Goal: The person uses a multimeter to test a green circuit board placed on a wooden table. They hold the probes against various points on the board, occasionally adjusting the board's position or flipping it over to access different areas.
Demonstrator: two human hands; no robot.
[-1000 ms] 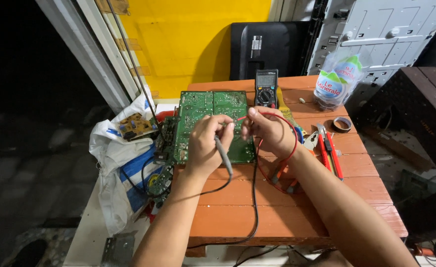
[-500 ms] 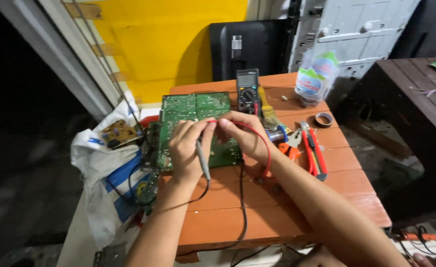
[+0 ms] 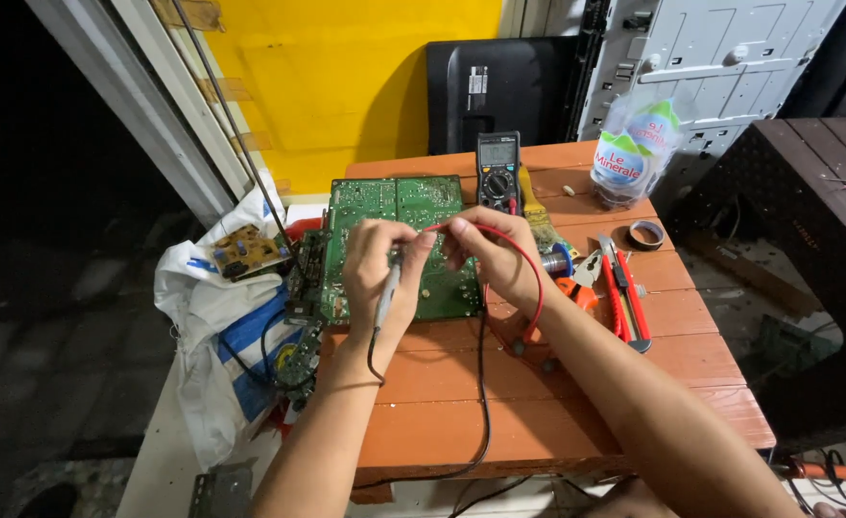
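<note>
A green circuit board point(image 3: 399, 245) lies flat, solder side up, at the back left of an orange slatted counter point(image 3: 557, 403), its left edge at the counter's edge. A grey probe point(image 3: 385, 297) with a black lead stands tilted over the board's middle. A red lead point(image 3: 530, 273) arcs from the board's centre to the right, looping down onto the counter.

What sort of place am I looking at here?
Probably a makeshift electronics repair spot, perhaps by an open doorway. An orange wooden table holds a green circuit board, a multimeter and pliers; both hands hold probes on the board.
</note>
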